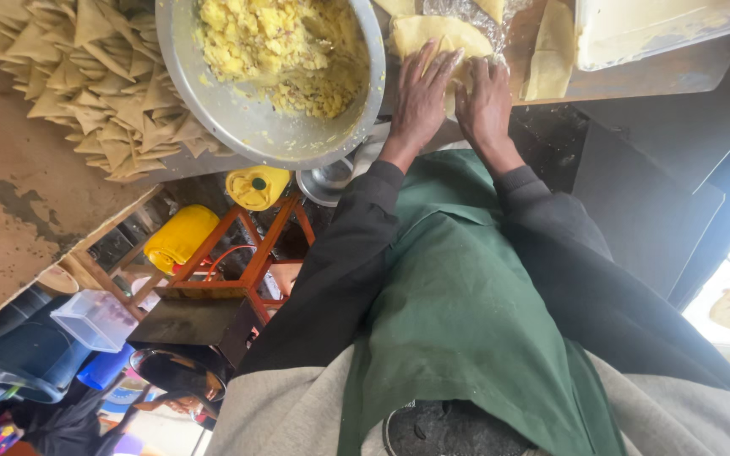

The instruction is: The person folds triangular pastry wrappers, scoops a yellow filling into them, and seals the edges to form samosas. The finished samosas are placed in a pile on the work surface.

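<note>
Near the top centre of the frame, the left hand (420,93) and right hand (485,97) lie flat, fingers spread, pressing on a pale dough sheet (433,35) on the counter (635,80). It looks thin, soft and floppy — likely to tear, so best lifted by its edges. At upper left sit a metal bowl (238,110) of yellow filling and a pile of folded triangles (86,76).

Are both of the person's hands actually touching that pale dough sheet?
Touching. The head view shows the left hand and right hand pressed flat on the dough sheet, fingers overlapping its surface.
</note>
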